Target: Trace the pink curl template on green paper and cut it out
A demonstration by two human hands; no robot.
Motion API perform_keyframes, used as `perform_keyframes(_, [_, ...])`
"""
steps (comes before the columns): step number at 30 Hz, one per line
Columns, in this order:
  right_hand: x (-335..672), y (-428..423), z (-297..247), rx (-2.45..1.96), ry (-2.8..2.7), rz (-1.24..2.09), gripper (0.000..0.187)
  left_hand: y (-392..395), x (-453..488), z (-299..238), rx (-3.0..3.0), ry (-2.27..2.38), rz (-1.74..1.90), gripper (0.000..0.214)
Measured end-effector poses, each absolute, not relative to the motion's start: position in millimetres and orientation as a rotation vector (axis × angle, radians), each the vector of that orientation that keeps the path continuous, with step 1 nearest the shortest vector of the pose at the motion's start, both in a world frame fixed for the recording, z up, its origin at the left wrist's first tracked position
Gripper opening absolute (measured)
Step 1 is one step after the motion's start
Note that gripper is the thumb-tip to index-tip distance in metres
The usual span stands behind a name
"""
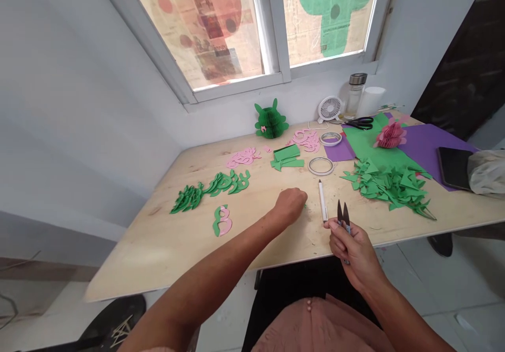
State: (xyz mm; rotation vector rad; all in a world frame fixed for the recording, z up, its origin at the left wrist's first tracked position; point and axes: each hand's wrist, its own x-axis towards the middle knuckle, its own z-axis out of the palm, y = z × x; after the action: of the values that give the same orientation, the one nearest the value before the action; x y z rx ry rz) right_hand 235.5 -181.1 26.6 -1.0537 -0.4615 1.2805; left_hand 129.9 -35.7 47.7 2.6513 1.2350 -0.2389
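My left hand point(291, 204) rests curled on the wooden table point(158, 241), fingers closed over a small green scrap that barely shows at its right edge. My right hand point(351, 247) grips small thread snips point(343, 214) with the dark blades pointing up, near the table's front edge. A white pen point(322, 200) lies between the two hands. A green and pink cut shape point(222, 220) lies to the left of my left hand.
Rows of green cut-outs point(213, 186) and pink cut-outs point(242, 157) lie mid-table. Green scraps point(389, 183), tape rings point(321, 166), green and purple sheets, black scissors point(360, 123), a fan point(329, 109), a bottle, a phone point(453, 167) and paper cactus models point(270, 120) fill the right and back.
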Motion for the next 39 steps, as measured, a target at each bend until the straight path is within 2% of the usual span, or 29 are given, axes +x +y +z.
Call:
perform_keyframes(9, [244, -188, 27, -1.047, -0.435, 1.272, 0.032, -15, 142, 71, 2.42, 1.133, -0.016, 0.015])
perform_keyframes(18, [261, -198, 28, -1.03, -0.333, 1.204, 0.027, -14, 261, 77, 2.089, 0.941, 0.245, 0.015])
perform_keyframes(20, [265, -199, 26, -1.028, -0.324, 1.193, 0.027, -16, 274, 72, 2.034, 0.94, 0.307, 0.023])
perform_keyframes(22, [268, -199, 23, -1.029, -0.323, 1.191, 0.026, -16, 275, 69, 1.999, 0.956, 0.367, 0.02])
perform_keyframes(25, [269, -195, 20, -1.033, -0.329, 1.204, 0.027, -18, 252, 65, 1.979, 1.016, 0.432, 0.01])
perform_keyframes(32, [266, -188, 21, -1.047, -0.305, 1.224, 0.023, -62, 128, 49, 2.301, 1.115, 0.675, 0.014])
perform_keyframes(39, [256, -183, 28, -1.109, -0.34, 1.222, 0.023, -79, -7, 22, 2.527, 1.865, 0.61, 0.035])
